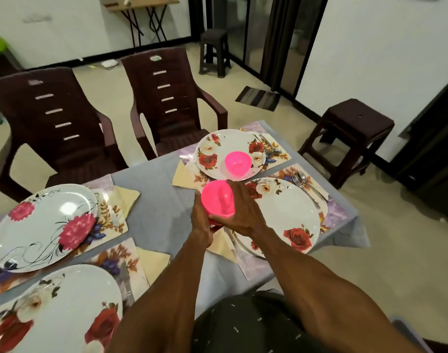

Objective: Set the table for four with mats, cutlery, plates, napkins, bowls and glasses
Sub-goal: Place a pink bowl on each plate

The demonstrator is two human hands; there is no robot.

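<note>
Both my hands hold a stack of pink bowls point(217, 200) above the table, between the two right-hand place settings. My left hand point(201, 220) grips the stack from the left and below. My right hand point(240, 212) wraps the top bowl from the right. Another pink bowl point(236, 163) sits on the far right rose plate point(217, 151). The near right rose plate point(286, 215) is bare. Two more plates, far left point(39, 225) and near left point(65, 307), lie on floral mats point(115, 220). Forks and spoons point(268, 147) lie right of the right-hand plates. Cream napkins point(123, 197) sit beside the plates.
A grey cloth point(154, 189) covers the table. Two dark brown plastic chairs point(172, 98) stand at the far side. A brown stool point(355, 133) stands off the right corner, another by the glass door further back.
</note>
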